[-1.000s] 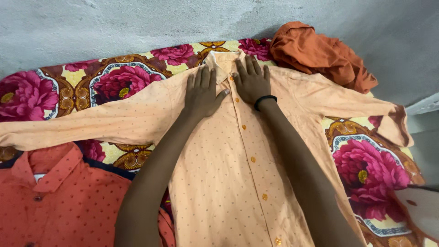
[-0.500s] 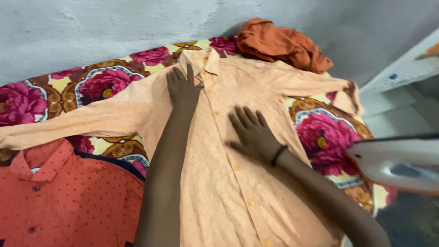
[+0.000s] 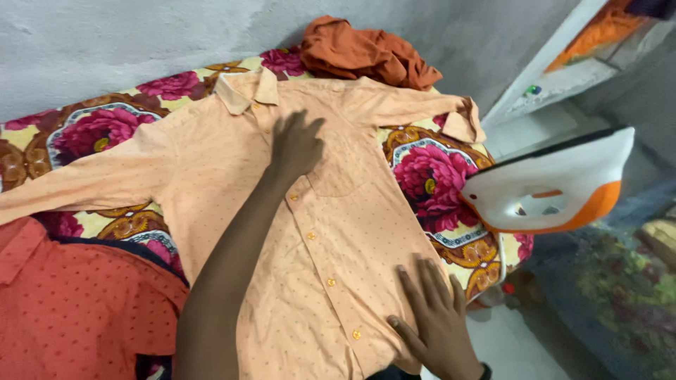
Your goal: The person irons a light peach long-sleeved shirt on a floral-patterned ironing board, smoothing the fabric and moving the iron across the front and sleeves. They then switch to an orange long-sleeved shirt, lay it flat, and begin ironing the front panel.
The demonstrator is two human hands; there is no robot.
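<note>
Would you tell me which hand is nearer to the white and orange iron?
The right hand, flat on the peach shirt's lower hem below the iron; the left hand rests farther off by the chest.

Peach dotted shirt [image 3: 331, 232] is laid flat, front up, buttoned, on a floral cloth; collar is pointed toward the wall, sleeves are spread out to both sides, and small orange buttons are seen down the placket.
</note>
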